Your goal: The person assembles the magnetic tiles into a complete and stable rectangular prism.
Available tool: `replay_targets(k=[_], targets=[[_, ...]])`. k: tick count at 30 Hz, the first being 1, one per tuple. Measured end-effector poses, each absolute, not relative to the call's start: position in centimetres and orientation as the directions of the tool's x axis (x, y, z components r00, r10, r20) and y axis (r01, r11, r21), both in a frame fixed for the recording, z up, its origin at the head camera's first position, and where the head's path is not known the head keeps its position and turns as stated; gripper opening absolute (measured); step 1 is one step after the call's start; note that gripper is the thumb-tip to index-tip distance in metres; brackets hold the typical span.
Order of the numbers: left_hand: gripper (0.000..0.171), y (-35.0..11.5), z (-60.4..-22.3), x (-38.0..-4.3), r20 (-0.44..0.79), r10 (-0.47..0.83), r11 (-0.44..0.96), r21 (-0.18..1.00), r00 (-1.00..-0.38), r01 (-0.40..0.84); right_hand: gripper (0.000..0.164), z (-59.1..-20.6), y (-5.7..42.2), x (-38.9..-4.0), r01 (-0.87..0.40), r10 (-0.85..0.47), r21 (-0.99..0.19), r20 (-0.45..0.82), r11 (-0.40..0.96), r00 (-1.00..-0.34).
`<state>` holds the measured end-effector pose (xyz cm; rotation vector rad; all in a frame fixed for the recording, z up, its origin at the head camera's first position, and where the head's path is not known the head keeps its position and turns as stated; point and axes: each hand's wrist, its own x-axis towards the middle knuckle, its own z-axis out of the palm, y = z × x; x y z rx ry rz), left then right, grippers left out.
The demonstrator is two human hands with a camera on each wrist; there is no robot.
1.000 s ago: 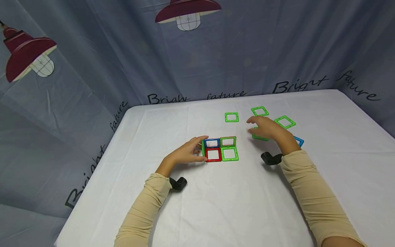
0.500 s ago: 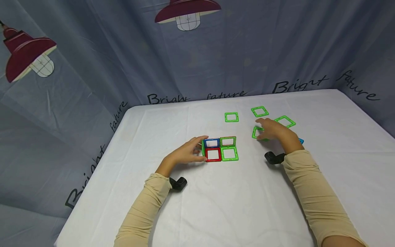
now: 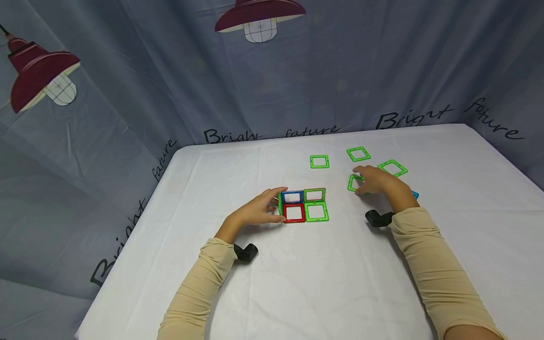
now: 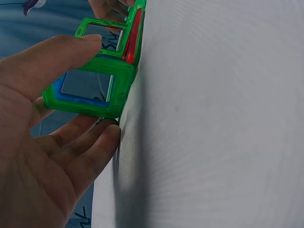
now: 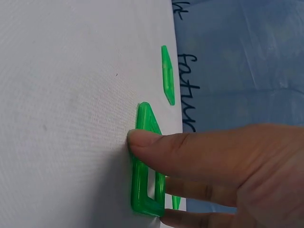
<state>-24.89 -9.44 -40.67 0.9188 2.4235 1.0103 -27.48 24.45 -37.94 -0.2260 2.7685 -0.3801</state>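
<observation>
Leftmost, a tan-sleeved left grip, a bare hand, holds the upright green tile at the cluster's left side, thumb at one edge and fingers around the other. Joined there are a red tile in front of a blue tile, and just right of them a front green tile and a back green tile. Farther back, a lone green tile lies on the white-covered bench. Well right of the cluster, the right grip, also a bare hand, pinches a pinched green tile narrowly between thumb and fingers, close to the cloth. Two more green tiles lie behind it; a bright blue tile shows partly past the wrist.
</observation>
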Motion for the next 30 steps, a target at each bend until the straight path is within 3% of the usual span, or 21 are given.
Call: replay_targets(k=[20,30], targets=[[0.081,-9.4,-40.7,-24.9,-0.084,0.679,0.533,0.740,-0.730,0.410,0.058,-38.0,23.7,-27.3,-0.133,-0.198,-0.247,-0.260,0.960,-0.945],[0.081,-9.4,-40.6,-24.9,-0.084,0.676,0.536,0.737,-0.732,0.411,0.054,-37.1,22.9,-26.8,-0.225,-0.286,-0.282,-0.196,0.933,-0.938]])
